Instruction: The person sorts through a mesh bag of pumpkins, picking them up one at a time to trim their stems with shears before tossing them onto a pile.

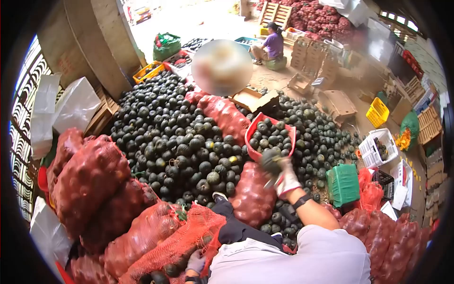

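My right hand point(285, 178), in a white glove, is closed around a dark green squash point(271, 161), just below a red basket point(294, 147) full of squashes. Motion blurs the squash a little. Lower down, my left hand point(196, 261), in a grey glove, is at the edge of an open red mesh bag point(201, 222) with several squashes inside. Its fingers look bent at the netting, but what they grip is too small to make out. A filled red mesh sack point(254, 194) stands between the bag and my right forearm.
A large heap of squashes point(165, 128) spreads ahead. Full red sacks point(94, 180) stack at the left, more at the lower right. A green bundle point(342, 184) and white crate point(378, 147) sit right. A person in purple point(273, 45) sits farther back; another area is blurred.
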The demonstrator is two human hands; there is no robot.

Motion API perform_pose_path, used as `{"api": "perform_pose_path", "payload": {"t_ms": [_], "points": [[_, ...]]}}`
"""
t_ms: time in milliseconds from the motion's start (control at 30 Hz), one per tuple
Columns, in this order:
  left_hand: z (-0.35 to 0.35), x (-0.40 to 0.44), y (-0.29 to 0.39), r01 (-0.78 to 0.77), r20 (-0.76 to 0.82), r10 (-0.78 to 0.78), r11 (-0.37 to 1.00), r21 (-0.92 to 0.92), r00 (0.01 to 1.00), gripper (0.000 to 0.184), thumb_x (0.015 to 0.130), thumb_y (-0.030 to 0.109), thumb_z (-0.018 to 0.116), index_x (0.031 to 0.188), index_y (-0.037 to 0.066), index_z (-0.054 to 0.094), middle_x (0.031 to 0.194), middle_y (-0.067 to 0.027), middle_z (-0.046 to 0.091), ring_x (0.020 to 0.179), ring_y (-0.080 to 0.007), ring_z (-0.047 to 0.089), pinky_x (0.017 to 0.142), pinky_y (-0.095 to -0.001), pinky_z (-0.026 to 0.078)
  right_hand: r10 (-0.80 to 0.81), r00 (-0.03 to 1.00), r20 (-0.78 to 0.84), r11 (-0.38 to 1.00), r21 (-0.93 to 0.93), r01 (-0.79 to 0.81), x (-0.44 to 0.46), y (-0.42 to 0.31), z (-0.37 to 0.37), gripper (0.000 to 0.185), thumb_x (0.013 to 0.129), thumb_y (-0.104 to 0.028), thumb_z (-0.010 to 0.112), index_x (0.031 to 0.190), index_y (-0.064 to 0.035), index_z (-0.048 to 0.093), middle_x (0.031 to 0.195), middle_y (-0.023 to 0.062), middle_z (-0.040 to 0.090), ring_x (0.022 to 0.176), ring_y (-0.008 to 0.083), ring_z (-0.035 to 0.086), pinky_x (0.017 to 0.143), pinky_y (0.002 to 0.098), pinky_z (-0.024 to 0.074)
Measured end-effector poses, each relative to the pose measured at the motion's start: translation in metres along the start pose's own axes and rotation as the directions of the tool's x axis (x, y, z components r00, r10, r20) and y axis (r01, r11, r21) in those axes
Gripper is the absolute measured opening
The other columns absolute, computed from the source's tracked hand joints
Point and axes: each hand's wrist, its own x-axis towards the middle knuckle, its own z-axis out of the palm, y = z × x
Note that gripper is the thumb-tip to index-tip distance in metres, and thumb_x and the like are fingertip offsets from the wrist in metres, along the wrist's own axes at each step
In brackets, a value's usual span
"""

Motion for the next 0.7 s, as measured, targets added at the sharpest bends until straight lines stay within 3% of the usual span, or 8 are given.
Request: {"api": "perform_pose_path", "payload": {"t_ms": [33,100,267,367,433,533,633,700], "points": [[0.014,0.005,-0.004,-0.098,0.05,0.092,0.986,0.136,0.994,0.045,0.085,0.022,0.068,0.126,0.005,0.061,0.109,-0.0152,0.068,0.105,-0.0251,0.065,0.093,-0.0356,0.051,-0.152,0.985,-0.084,0.985,0.076,0.158,0.012,-0.016,-0.03,0.03,0.091,-0.039,0.067,0.106,-0.0144,0.063,0.092,0.0032,0.067,0.075,0.0211,0.062,0.078,0.0397,0.0539],[0.045,0.04,-0.15,-0.124,0.04,0.351,0.221,0.967,0.935,0.057,0.082,0.028,0.073,0.133,0.008,0.056,0.124,-0.0165,0.063,0.118,-0.0299,0.059,0.1,-0.0375,0.047,-0.22,0.87,-0.44,0.921,0.199,0.334,0.014,-0.038,-0.046,0.025,0.089,-0.037,0.07,0.093,-0.0141,0.06,0.072,0.0041,0.06,0.061,0.0229,0.058,0.068,0.0427,0.0546],[0.072,0.024,-0.112,0.09,-0.155,0.071,0.557,0.826,0.985,0.063,0.08,0.031,0.076,0.135,0.01,0.055,0.13,-0.0173,0.059,0.122,-0.0313,0.056,0.102,-0.0383,0.046,-0.171,0.921,-0.349,0.985,-0.092,0.148,0.027,-0.013,-0.039,0.028,0.088,-0.036,0.069,0.08,-0.0135,0.055,0.06,0.0027,0.051,0.049,0.0219,0.051,0.052,0.0416,0.0475],[0.06,0.033,-0.149,0.011,-0.263,0.193,0.786,0.618,0.945,0.066,0.079,0.033,0.077,0.136,0.011,0.054,0.134,-0.0178,0.057,0.124,-0.0322,0.054,0.103,-0.0388,0.045,0.011,0.964,-0.264,0.993,-0.113,-0.042,0.033,0.025,0.007,0.022,0.091,-0.032,0.068,0.084,-0.0151,0.056,0.067,-0.0004,0.053,0.059,0.0168,0.052,0.061,0.0399,0.0504],[0.046,-0.041,0.016,0.218,-0.456,-0.196,0.976,-0.003,0.868,0.071,0.074,0.036,0.082,0.132,0.005,0.056,0.128,-0.0155,0.062,0.116,-0.0255,0.061,0.097,-0.0375,0.049,0.152,0.985,-0.086,0.981,-0.105,-0.16,0.036,0.055,0.029,0.018,0.09,-0.029,0.069,0.088,-0.0161,0.057,0.07,-0.002,0.054,0.06,0.016,0.054,0.066,0.0391,0.0519],[0.033,-0.105,0.061,-0.274,-0.437,-0.231,0.511,-0.815,0.869,0.052,0.086,0.023,0.074,0.132,0.008,0.057,0.125,-0.0063,0.062,0.113,-0.019,0.06,0.093,-0.0348,0.053,0.226,0.931,0.285,0.962,-0.216,-0.167,-0.005,0.087,0.096,0.022,0.088,-0.018,0.072,0.104,-0.0165,0.057,0.087,-0.0023,0.062,0.08,0.0142,0.063,0.081,0.0355,0.0541],[0.025,-0.163,0.096,-0.534,-0.542,-0.192,0.094,-0.84,0.818,0.075,0.084,0.051,0.072,0.143,0.013,0.046,0.142,-0.0081,0.051,0.126,-0.0265,0.054,0.108,-0.0485,0.046,0.44,0.773,0.456,0.882,-0.38,-0.277,-0.043,0.127,0.141,0.038,0.087,-0.005,0.063,0.123,-0.0121,0.052,0.1,0.0018,0.059,0.094,0.0153,0.06,0.083,0.0321,0.0529],[0.018,-0.18,0.124,-0.652,-0.649,-0.088,-0.003,-0.758,0.755,0.084,0.08,0.06,0.071,0.145,0.015,0.043,0.143,-0.0096,0.05,0.127,-0.0279,0.054,0.107,-0.0492,0.046,0.549,0.628,0.552,0.697,-0.717,0.02,-0.074,0.152,0.165,0.044,0.084,-0.002,0.061,0.126,-0.008,0.05,0.102,0.0037,0.057,0.097,0.0146,0.058,0.082,0.0312,0.0518]]}}
